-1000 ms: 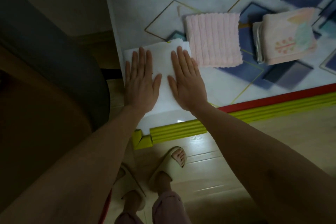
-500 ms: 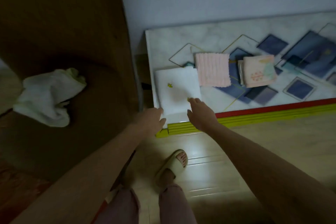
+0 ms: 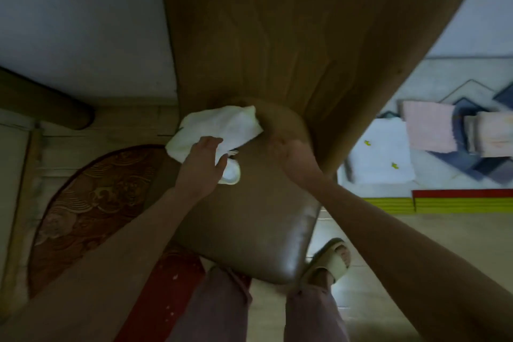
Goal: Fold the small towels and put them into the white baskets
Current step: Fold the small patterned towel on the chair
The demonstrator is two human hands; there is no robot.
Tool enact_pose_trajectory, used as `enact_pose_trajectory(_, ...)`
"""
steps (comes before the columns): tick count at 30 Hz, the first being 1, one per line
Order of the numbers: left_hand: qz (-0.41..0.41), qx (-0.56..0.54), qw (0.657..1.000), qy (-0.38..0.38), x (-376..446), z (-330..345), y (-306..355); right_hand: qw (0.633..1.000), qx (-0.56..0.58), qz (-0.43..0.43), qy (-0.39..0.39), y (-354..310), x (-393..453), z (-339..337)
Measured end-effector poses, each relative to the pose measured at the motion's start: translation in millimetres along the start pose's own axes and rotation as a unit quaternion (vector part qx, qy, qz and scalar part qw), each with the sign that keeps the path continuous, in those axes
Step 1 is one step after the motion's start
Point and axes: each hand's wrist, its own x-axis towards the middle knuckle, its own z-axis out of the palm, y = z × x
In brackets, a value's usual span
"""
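Observation:
A crumpled white towel (image 3: 222,126) lies on the brown leather seat of a chair (image 3: 249,219). My left hand (image 3: 202,166) is on the towel's near edge, with cloth bunched between thumb and curled fingers. My right hand (image 3: 294,157) hovers just right of the towel over the seat, fingers loosely bent and holding nothing. On the table (image 3: 444,179) at the right lie three folded towels: a white one (image 3: 380,158), a pink ribbed one (image 3: 429,126) and a pale patterned one (image 3: 491,133). No white basket is in view.
The chair's tall wooden back (image 3: 291,36) fills the upper middle. A yellow and red guard strip (image 3: 458,203) lines the table's near edge. A dark red patterned rug (image 3: 91,203) lies at the left. My slippered foot (image 3: 333,258) stands beside the seat.
I turned left from the table to the chair. Both hands left the folded white towel; my left hand now grips the crumpled towel on the seat, my right hand beside it.

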Motion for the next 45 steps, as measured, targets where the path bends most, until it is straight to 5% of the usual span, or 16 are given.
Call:
enact_pose_trajectory(4, -0.011, -0.038, 0.999, -0.026, 7.0, -42.5, -55.8, 0.982, 0.134, 0.121, 0.056, -40.6, 56.2, 29.3)
enact_pose_trajectory(9, 0.017, -0.035, 0.996, -0.082, 26.9, -63.6, -83.4, 0.970, 0.081, 0.217, 0.079, -49.7, 84.6, 48.2)
enact_pose_trajectory(13, 0.063, -0.066, 0.992, -0.085, 39.4, -76.5, -78.3, 0.979, 0.106, 0.149, 0.093, -63.2, 73.5, 43.7)
enact_pose_trajectory(17, 0.098, -0.059, 0.990, -0.087, 50.4, -86.5, -68.7, 0.974, 0.101, 0.172, 0.107, -71.9, 75.3, 44.3)
enact_pose_trajectory(20, 0.086, -0.032, 0.991, -0.098, 54.5, -76.9, -75.8, 0.988, 0.009, 0.100, 0.121, -75.3, 82.6, 53.2)
enact_pose_trajectory(24, 0.040, 0.013, 0.991, -0.128, 48.1, -49.3, -102.5, 0.996, -0.077, -0.030, -0.045, -78.2, 77.0, 91.1)
enact_pose_trajectory(27, 0.014, 0.049, 0.989, -0.138, 39.7, -25.3, -126.2, 0.984, -0.100, -0.029, -0.146, -73.4, 60.5, 129.6)
enact_pose_trajectory(32, 0.044, 0.072, 0.993, -0.086, 26.9, -3.4, -154.7, 0.990, -0.135, -0.019, -0.038, -75.9, 45.6, 173.7)
enact_pose_trajectory(37, 0.085, -0.057, 0.991, -0.086, 8.9, -24.1, -152.1, 0.999, -0.013, 0.033, 0.021, -92.3, 26.9, 154.1)
enact_pose_trajectory(45, 0.167, -0.194, 0.961, -0.109, -28.8, -135.3, -42.5, 0.988, 0.149, -0.014, -0.048, -165.9, -40.3, 13.1)
